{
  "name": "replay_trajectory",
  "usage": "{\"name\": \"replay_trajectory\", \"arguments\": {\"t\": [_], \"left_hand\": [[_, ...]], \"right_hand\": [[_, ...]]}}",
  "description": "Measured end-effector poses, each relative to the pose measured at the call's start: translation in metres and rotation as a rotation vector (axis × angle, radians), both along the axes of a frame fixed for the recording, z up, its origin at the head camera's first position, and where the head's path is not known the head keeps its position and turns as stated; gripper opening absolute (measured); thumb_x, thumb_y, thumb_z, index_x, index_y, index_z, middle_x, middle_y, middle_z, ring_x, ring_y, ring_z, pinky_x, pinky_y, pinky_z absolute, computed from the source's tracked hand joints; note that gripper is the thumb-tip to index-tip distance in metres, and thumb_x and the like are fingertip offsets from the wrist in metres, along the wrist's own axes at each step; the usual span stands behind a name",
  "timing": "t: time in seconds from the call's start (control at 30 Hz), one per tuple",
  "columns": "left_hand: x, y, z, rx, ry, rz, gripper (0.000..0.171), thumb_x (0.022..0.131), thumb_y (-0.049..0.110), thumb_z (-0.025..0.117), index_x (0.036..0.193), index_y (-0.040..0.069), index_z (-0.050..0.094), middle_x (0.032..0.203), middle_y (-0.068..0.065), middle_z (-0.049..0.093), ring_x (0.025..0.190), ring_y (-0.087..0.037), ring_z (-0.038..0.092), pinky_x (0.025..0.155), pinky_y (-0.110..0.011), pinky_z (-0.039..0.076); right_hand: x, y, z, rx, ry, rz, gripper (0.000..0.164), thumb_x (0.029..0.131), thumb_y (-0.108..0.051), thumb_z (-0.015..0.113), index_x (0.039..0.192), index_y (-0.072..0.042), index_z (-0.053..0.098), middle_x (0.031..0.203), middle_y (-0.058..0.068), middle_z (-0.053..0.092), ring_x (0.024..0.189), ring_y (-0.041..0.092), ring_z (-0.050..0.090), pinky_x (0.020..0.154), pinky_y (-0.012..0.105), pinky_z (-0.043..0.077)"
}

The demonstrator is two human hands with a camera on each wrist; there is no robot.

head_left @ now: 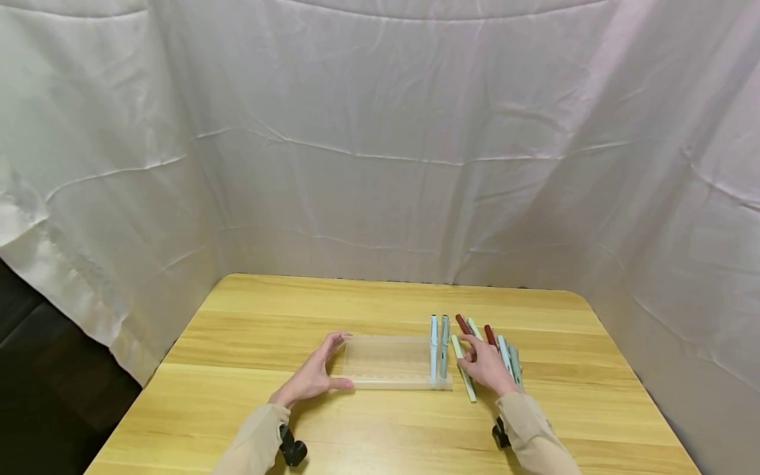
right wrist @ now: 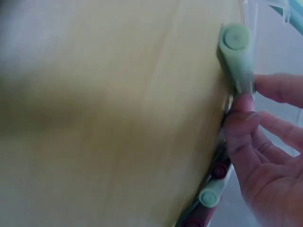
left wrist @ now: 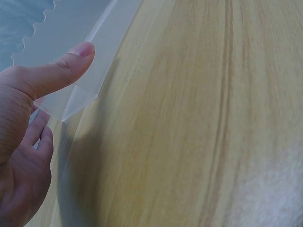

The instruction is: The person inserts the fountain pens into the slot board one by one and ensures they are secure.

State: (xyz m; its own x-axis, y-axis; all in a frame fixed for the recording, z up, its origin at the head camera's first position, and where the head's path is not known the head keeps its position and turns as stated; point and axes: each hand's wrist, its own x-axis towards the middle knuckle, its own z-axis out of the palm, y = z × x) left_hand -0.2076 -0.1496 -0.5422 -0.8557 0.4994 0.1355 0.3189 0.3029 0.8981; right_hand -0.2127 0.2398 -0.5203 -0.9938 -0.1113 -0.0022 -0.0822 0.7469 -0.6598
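A clear plastic pen rack (head_left: pixel 386 359) with a notched edge lies on the table. My left hand (head_left: pixel 315 376) grips its left end; in the left wrist view the thumb (left wrist: pixel 71 66) lies across the clear plastic. Two pens stand in the rack's right end, a light blue pen (head_left: pixel 433 346) and a grey-blue pen (head_left: pixel 444 346). Just right of the rack, my right hand (head_left: pixel 487 365) pinches a pale green pen (head_left: pixel 467 384) between thumb and fingers. The right wrist view shows that pen's rounded end (right wrist: pixel 236 40) beyond the fingertips.
Around the right hand lie several more pens, among them a dark red pen (head_left: pixel 462 324), another dark red pen (head_left: pixel 489 335) and a blue pen (head_left: pixel 504 349). The wooden table (head_left: pixel 285 307) ends at a pale curtain (head_left: pixel 356 198) behind and at both sides.
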Motion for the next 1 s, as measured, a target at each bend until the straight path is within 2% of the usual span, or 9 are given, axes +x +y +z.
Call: {"name": "replay_trajectory", "arguments": {"t": [0.1, 0.2, 0.47, 0.77, 1.0], "left_hand": [[-0.0003, 0.0002, 0.0002, 0.003, 0.002, 0.000, 0.096, 0.075, 0.015, 0.087, 0.151, 0.003, 0.029, 0.162, -0.025, 0.028, 0.151, -0.048, 0.024, 0.125, -0.063, 0.019], [-0.0003, 0.0002, 0.0006, 0.008, 0.000, 0.001, 0.096, 0.075, 0.014, 0.087, 0.151, 0.002, 0.029, 0.162, -0.025, 0.028, 0.151, -0.048, 0.024, 0.126, -0.062, 0.018], [0.0005, 0.0007, 0.0005, 0.017, -0.002, -0.003, 0.096, 0.074, 0.011, 0.087, 0.151, 0.002, 0.029, 0.162, -0.024, 0.029, 0.151, -0.048, 0.024, 0.126, -0.062, 0.018], [-0.0002, 0.0007, -0.0011, 0.016, 0.001, -0.002, 0.096, 0.074, 0.012, 0.087, 0.151, 0.003, 0.029, 0.162, -0.024, 0.030, 0.151, -0.048, 0.024, 0.125, -0.063, 0.018], [-0.0006, 0.0002, -0.0008, 0.020, 0.005, -0.006, 0.096, 0.074, 0.012, 0.087, 0.151, 0.003, 0.029, 0.161, -0.024, 0.030, 0.151, -0.048, 0.025, 0.126, -0.062, 0.018]], "right_hand": [[0.0025, 0.0020, 0.0019, 0.011, -0.029, 0.012, 0.057, 0.086, -0.001, 0.067, 0.142, 0.000, 0.052, 0.073, 0.002, 0.058, 0.061, 0.011, 0.048, 0.053, 0.020, 0.038], [0.0032, 0.0035, 0.0024, 0.039, -0.022, 0.021, 0.056, 0.087, -0.003, 0.066, 0.141, 0.000, 0.052, 0.070, 0.001, 0.057, 0.059, 0.011, 0.046, 0.053, 0.021, 0.037], [-0.0025, 0.0011, -0.0027, 0.069, 0.016, -0.005, 0.054, 0.091, -0.020, 0.072, 0.138, 0.001, 0.055, 0.067, 0.001, 0.052, 0.054, 0.011, 0.040, 0.050, 0.022, 0.034], [-0.0035, -0.0036, -0.0016, 0.091, -0.004, -0.021, 0.054, 0.091, -0.010, 0.071, 0.141, 0.001, 0.052, 0.070, 0.004, 0.054, 0.057, 0.015, 0.044, 0.051, 0.025, 0.034], [-0.0041, -0.0029, -0.0021, 0.095, 0.002, -0.027, 0.055, 0.093, -0.010, 0.067, 0.144, -0.001, 0.050, 0.073, 0.004, 0.055, 0.054, 0.013, 0.042, 0.050, 0.023, 0.034]]}}
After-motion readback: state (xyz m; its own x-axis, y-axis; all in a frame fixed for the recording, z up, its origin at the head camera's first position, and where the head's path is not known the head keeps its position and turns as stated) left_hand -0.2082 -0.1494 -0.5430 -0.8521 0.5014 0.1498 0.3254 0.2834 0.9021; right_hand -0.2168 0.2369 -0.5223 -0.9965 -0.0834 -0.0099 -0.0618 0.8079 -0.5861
